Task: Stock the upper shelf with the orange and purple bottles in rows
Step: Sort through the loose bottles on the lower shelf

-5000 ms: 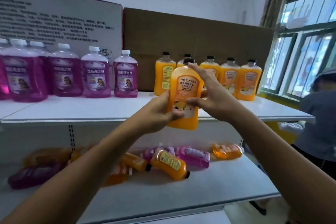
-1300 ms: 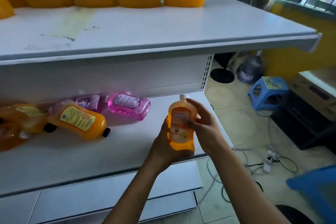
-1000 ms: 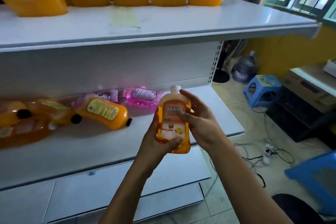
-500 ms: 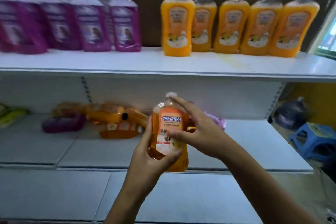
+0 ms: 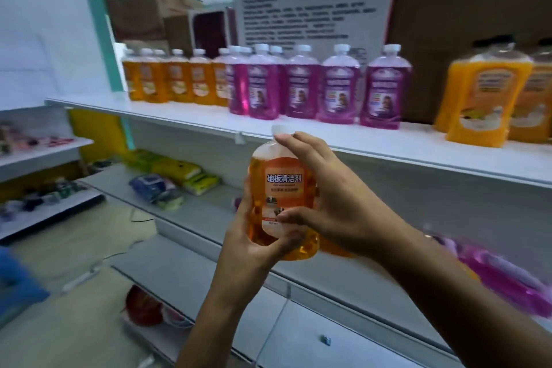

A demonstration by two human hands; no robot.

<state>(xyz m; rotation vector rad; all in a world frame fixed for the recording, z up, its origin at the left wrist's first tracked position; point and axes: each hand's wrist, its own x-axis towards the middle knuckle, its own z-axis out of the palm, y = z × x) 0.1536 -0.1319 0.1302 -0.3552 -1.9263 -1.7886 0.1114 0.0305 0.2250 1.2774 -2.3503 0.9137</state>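
Observation:
I hold an amber-orange bottle (image 5: 282, 197) with a white cap upright in front of the shelves, below the upper shelf's (image 5: 328, 134) front edge. My left hand (image 5: 254, 236) grips its lower body from the left. My right hand (image 5: 325, 200) holds it from the right, one finger reaching the cap. On the upper shelf stand a row of matching amber bottles (image 5: 176, 81) at the left, purple bottles (image 5: 313, 89) in the middle and yellow-orange bottles (image 5: 484, 98) at the right.
Purple bottles (image 5: 501, 278) lie blurred on the lower shelf at the right. Packets (image 5: 173, 179) lie on that shelf to the left. Cardboard panels (image 5: 466, 9) stand behind the upper shelf. A side shelf unit (image 5: 44, 158) stands at the far left.
My view has swung left along the shelves, bringing the amber bottle row into sight. The bottle stays upright in both hands, raised a little toward the upper shelf.

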